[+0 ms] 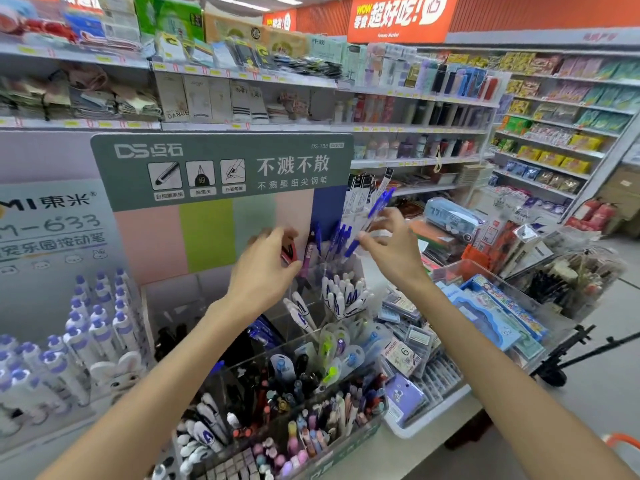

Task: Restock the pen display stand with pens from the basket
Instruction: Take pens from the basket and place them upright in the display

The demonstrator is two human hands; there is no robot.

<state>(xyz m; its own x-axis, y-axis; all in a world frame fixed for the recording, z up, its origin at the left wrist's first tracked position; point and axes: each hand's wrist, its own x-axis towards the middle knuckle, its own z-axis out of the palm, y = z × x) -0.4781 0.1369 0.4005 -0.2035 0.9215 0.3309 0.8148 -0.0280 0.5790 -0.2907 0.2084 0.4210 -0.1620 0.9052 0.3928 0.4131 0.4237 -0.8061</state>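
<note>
I'm slotting pens: right hand [388, 237] pinches blue pens [379, 202], left hand [266, 261] grips red ones [288, 251]; next, lower them into the stand [221, 237]'s far right slot.

There is one view only, from a wide-angle camera on the person's head. It looks forward and slightly down at the pen display stand [277, 341], close enough that both forearms reach in from the bottom edge. Behind the stand, store shelves [415, 129] curve away toward the right.
</note>
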